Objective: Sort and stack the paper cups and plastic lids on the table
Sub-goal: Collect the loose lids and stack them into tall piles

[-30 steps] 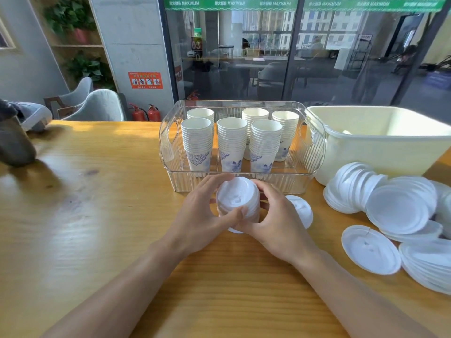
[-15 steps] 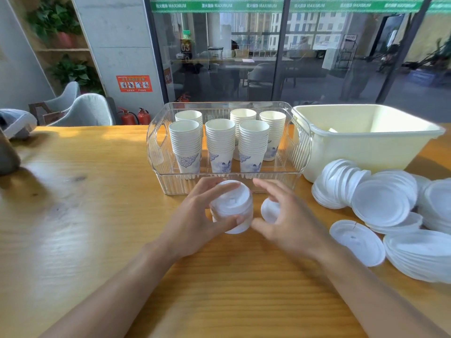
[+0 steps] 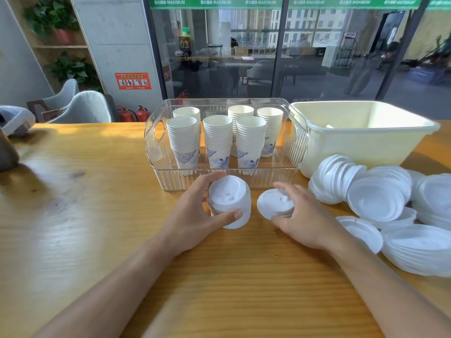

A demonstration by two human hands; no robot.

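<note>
Table (image 3: 73,215): we record one wooden top, grain running left to right, which carries everything listed below.
Cream tub (image 3: 361,140): we find it at the far right, just beside the clear bin; from this view we cannot tell what lies in it.
Clear bin (image 3: 156,152): ribbed, see-through, with handle cut-outs; it stands at the middle of the far side.
Cup stacks (image 3: 219,140): we count six stacks of white paper cups with blue print, all upright inside the clear bin, three in front and three behind.
Loose lids (image 3: 375,201): we note many white plastic lids heaped and leaning on the table at the right, in front of the cream tub.
Lid stack (image 3: 229,198): a short pile of nested lids in front of the clear bin, near its front wall.
Left hand (image 3: 192,215): we see fingers and thumb curled round the lid stack, gripping it.
Right hand (image 3: 307,215): we see it holding the single lid, thumb below and fingers above.
Single lid (image 3: 273,203): tilted, just right of the lid stack and apart from it.
</note>
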